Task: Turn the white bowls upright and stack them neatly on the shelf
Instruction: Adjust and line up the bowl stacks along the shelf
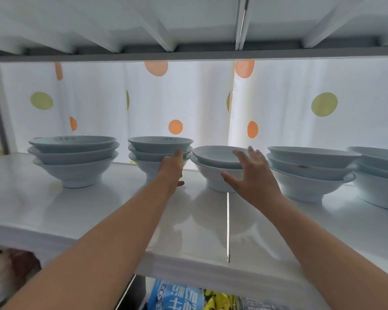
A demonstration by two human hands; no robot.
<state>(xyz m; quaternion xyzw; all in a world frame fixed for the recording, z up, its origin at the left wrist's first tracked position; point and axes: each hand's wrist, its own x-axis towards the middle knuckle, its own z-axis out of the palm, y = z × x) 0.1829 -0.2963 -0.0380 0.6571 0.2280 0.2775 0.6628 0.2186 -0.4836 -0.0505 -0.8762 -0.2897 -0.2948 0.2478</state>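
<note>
Bowls all sit upright on the white shelf [76,211] in stacks, so take the middle stack [217,168] of two as the landmark. Left hand [171,170] is just left of it, pressed against the three-bowl stack [159,151] there, fingers hidden so can't tell its grip. Right hand [252,175] is spread open, fingers on the middle stack's right side, nothing gripped.
</note>
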